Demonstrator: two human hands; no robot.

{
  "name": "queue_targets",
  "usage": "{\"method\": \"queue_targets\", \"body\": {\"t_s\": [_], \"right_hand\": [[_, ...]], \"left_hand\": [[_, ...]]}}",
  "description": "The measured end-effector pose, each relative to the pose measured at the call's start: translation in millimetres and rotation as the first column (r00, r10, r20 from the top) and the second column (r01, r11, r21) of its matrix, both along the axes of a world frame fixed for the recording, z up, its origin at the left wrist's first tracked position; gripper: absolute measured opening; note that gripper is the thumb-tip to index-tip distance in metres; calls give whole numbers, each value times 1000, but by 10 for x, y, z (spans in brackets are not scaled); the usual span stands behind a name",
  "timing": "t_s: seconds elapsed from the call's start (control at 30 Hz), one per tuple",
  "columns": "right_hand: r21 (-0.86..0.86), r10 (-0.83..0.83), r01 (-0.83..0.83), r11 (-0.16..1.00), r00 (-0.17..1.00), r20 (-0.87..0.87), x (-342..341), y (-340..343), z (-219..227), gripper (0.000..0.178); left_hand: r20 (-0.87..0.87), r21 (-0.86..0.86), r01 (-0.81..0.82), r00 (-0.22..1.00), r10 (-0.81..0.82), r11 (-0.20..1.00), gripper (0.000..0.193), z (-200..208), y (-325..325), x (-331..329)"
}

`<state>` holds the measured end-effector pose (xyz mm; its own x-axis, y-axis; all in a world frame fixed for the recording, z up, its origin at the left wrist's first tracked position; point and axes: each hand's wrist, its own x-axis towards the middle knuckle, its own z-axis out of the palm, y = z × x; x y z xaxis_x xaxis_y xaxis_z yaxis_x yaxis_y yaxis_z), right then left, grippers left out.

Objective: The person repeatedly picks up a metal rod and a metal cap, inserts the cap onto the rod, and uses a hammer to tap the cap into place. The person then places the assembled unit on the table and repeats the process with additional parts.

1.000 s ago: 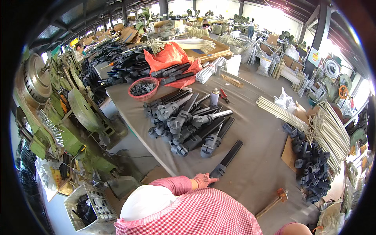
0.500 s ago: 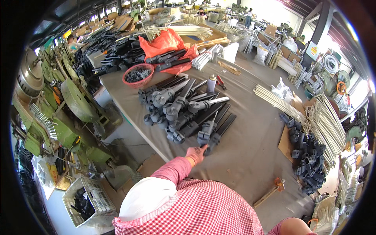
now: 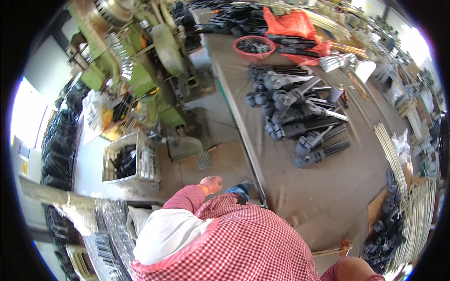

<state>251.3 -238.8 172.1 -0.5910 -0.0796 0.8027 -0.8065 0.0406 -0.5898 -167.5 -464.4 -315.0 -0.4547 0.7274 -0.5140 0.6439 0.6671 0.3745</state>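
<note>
My left hand (image 3: pixel 212 184) hangs off the left side of the table, over the floor, with its fingers curled in and nothing visible in them. It is apart from the pile of black plastic-jointed tubes (image 3: pixel 293 128) on the brown-covered table (image 3: pixel 300 206). At the near end of that pile lies a tube with a round black joint (image 3: pixel 309 158). Of my right arm only a bent part (image 3: pixel 349 270) shows at the lower edge; the hand is out of view.
Left of me stand a green machine (image 3: pixel 140 77) and a white crate (image 3: pixel 154 164) holding black parts. A red basket (image 3: pixel 253 55) of small parts and a spray can (image 3: pixel 336 92) are on the table. A hammer-like tool (image 3: pixel 345 247) lies near me, black fittings (image 3: pixel 384 239) at right.
My left hand has left the black joint at the pile's near end and moved off the table to the left. My view has swung left, so the table sits farther right.
</note>
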Motion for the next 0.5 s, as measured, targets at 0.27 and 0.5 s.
{"method": "queue_targets", "body": {"t_s": [0.27,0.5], "right_hand": [[-46,172,-170,984,984,41,-864,279,-142,47],[-61,236,-232,971,968,86,-2514,599,-271,48]], "left_hand": [[175,-356,458,889,-424,814,37,-271,-1047,-485],[256,-362,483,874,-413,797,41,-404,254,-1857]]}}
